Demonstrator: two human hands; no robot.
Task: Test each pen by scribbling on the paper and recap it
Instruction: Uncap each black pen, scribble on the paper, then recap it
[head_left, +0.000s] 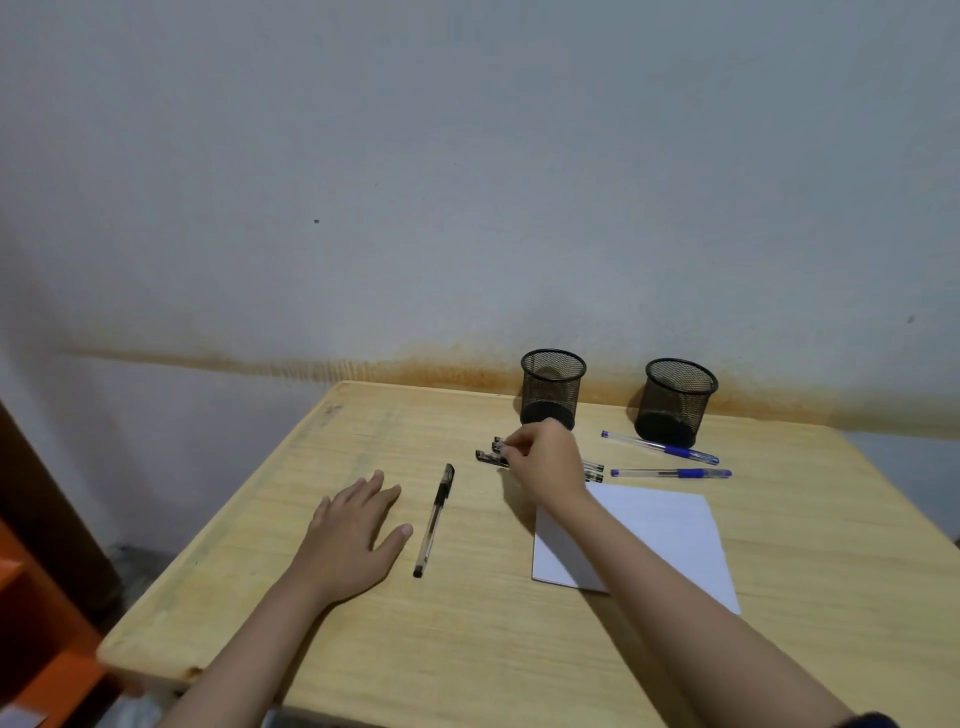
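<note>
A white sheet of paper (654, 535) lies on the wooden table (467, 623), partly under my right forearm. My right hand (545, 460) rests over a small group of black pens (491, 456), fingertips pinched on one of them; their caps stick out to the left and their ends to the right. One capped black pen (434, 519) lies alone, just right of my left hand (353, 535), which lies flat and open on the table. Two capped blue pens (662, 448) (670, 473) lie beyond the paper.
Two black mesh pen cups (552, 387) (675, 400) stand at the back of the table against the wall. An orange piece of furniture (36, 639) stands at the lower left, beside the table's left edge.
</note>
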